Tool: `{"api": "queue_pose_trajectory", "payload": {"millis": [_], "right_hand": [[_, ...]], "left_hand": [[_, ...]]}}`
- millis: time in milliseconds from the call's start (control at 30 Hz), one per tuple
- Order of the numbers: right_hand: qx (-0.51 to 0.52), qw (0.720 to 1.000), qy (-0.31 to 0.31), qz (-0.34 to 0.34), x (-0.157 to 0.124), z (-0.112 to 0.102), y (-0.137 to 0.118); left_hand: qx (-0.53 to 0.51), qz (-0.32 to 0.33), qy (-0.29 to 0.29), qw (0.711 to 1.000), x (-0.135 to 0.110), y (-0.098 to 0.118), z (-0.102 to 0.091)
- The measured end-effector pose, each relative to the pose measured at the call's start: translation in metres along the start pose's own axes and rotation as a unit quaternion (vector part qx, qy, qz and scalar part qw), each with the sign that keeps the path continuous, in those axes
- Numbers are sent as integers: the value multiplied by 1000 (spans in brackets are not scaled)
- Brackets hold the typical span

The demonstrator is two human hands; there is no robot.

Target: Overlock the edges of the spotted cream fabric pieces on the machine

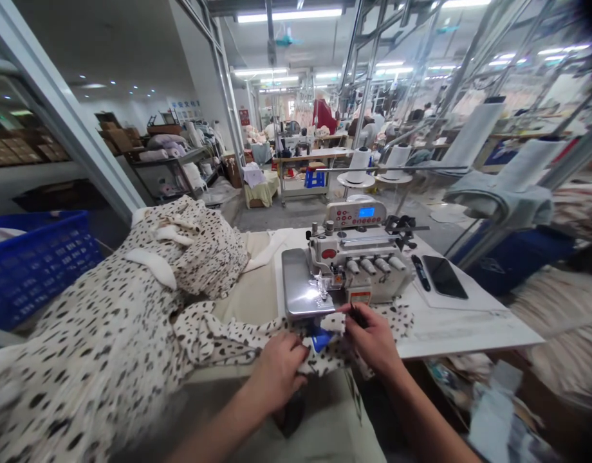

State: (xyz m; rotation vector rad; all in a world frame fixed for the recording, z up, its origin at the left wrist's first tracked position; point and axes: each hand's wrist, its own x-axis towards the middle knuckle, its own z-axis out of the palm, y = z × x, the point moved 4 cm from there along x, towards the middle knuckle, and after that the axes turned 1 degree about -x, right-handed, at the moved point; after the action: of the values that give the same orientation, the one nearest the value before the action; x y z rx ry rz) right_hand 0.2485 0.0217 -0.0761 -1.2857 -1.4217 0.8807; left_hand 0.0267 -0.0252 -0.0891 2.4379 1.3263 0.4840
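Fingers [296, 352] of my left hand [275, 374] curled over soft spotted knit [238, 341], right fingers [354, 314] pinching its edge, metal overlocker [358, 257], white table [470, 337], workshop floor [271, 218] beyond

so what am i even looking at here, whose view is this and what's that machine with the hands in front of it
This is one picture from a camera worn on a person's head, looking down at their own hands in a garment workshop. The machine is an overlock sewing machine, standing on a white table. The left hand lies on a spotted cream fabric, and the right hand touches that fabric near the front of the machine. Whether either hand is gripping is hard to tell. A black smartphone lies to the machine's right, white thread cones stand behind it, and a blue plastic crate sits far left.
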Motion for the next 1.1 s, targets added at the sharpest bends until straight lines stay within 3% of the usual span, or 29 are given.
{"api": "queue_pose_trajectory", "payload": {"millis": [100, 200, 233, 300, 367, 400, 467, 800, 867, 1000, 1033, 1100], "right_hand": [[5, 1000, -15, -7, -4, 5, -8], [10, 997, -70, -32, -7, 18, -14], [10, 995, -90, -38, -9, 24, -16], [0, 990, -131, -45, -11, 40, -20], [-9, 987, -151, -53, -13, 55, -26], [-12, 987, -153, -55, -13, 62, -29], [-13, 987, -149, -57, -13, 73, -34], [-12, 995, -84, -58, -20, 92, -37], [-27, 995, -65, -64, -21, 95, -37], [-56, 993, -46, -96, -23, 100, -38], [-67, 990, -36, -119, -25, 99, -40], [-84, 979, 0, -185, -30, 97, -44]], "left_hand": [[-17, -10, 8, 1000, 2, -1, 1], [-172, -123, 103, 972, 4, -12, -12], [-248, -178, 138, 942, 3, -17, -15], [-410, -264, 185, 853, 2, -25, -19], [-543, -289, 191, 765, 2, -27, -18], [-587, -285, 186, 735, 3, -26, -18], [-633, -269, 172, 705, 3, -25, -18], [-666, -224, 144, 697, -2, -19, -24], [-635, -215, 151, 726, -3, -22, -26], [-509, -211, 131, 824, -5, -26, -28], [-497, -223, 135, 828, -6, -29, -28], [-518, -270, 178, 792, -11, -39, -31]]}}
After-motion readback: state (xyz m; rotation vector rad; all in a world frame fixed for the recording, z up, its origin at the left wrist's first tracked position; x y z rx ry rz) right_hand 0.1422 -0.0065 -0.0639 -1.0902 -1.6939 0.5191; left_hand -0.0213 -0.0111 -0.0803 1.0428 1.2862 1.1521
